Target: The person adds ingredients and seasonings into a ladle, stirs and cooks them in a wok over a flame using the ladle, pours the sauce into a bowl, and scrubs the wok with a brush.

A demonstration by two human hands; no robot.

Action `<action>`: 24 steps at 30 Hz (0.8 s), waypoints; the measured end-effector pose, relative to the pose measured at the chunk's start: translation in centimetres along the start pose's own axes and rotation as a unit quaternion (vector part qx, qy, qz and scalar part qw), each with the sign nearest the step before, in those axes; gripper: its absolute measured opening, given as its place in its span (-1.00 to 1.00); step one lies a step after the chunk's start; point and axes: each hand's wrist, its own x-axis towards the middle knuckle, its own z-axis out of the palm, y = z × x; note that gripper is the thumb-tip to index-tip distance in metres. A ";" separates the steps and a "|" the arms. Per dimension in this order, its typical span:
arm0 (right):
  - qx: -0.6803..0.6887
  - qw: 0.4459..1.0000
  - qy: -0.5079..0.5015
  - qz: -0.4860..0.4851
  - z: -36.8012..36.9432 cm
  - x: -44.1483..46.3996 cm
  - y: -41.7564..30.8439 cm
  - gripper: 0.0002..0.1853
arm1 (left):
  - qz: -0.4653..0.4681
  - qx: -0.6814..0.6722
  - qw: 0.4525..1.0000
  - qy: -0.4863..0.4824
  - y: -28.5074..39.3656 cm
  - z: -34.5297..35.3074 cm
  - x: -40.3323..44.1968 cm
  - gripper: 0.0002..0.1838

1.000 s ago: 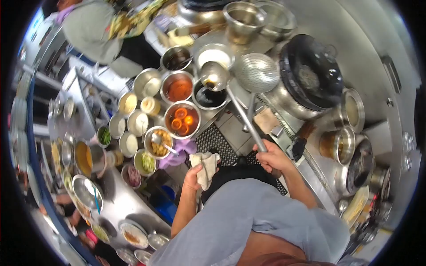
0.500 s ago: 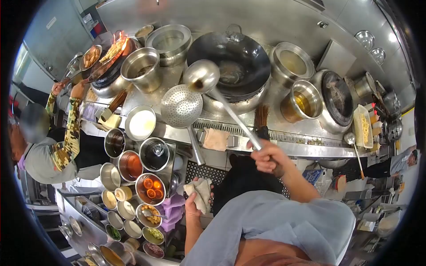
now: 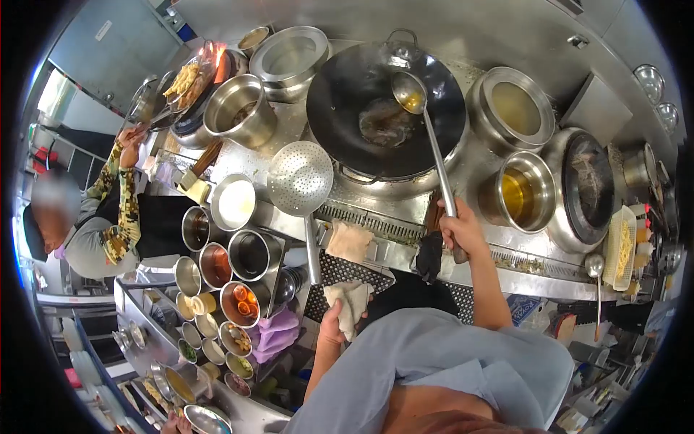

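Note:
My right hand (image 3: pixel 464 230) is closed around the handle of a long metal ladle (image 3: pixel 438 158). The ladle's bowl is over the right part of a large black wok (image 3: pixel 340 130), with some yellow liquid in it. Dark, wet residue shows at the bottom of the wok. Low in front of my body, my left hand (image 3: pixel 331 327) grips a folded, off-white cloth (image 3: pixel 350 304). A perforated strainer (image 3: pixel 300 177) lies left of the wok, its handle pointing toward me. Right of the wok stands a metal pot (image 3: pixel 531 192) holding yellow liquid.
Several metal containers (image 3: pixel 238 302) of sauces and ingredients crowd the left side. A co-worker (image 3: pixel 94 224) handles a pan near flames at the far left. Another folded cloth (image 3: pixel 350 241) lies on the stove's front edge. A second ladle (image 3: pixel 595 266) rests at right.
My right hand has swung the ladle from the wok's near left side to its right side, and yellow liquid now shows in the bowl. My left hand keeps the cloth.

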 end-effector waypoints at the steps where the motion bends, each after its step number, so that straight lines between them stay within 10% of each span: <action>1: 0.035 0.999 -0.013 0.007 0.2 -0.2 0.1 -0.56 | 0.024 0.033 0.999 0.014 0.6 1.5 -0.2 -0.07; 9: -0.014 0.999 0.028 -0.042 4.4 -0.5 1.3 -0.54 | 0.003 -0.001 0.999 -0.034 3.2 -2.6 -3.4 -0.18; 12: 0.219 0.969 -0.093 -0.073 7.9 -3.1 2.4 -0.56 | -0.002 -0.037 0.998 -0.050 4.7 -2.8 -5.3 -0.22; 17: 0.124 0.968 -0.220 -0.007 15.4 -8.0 7.7 -0.51 | 0.029 -0.036 0.988 -0.145 7.6 -5.2 -4.5 -0.18; 24: 0.049 0.850 -0.510 0.121 26.3 -10.3 14.3 -0.57 | 0.104 0.205 0.972 -0.044 16.4 -1.7 -5.9 -0.13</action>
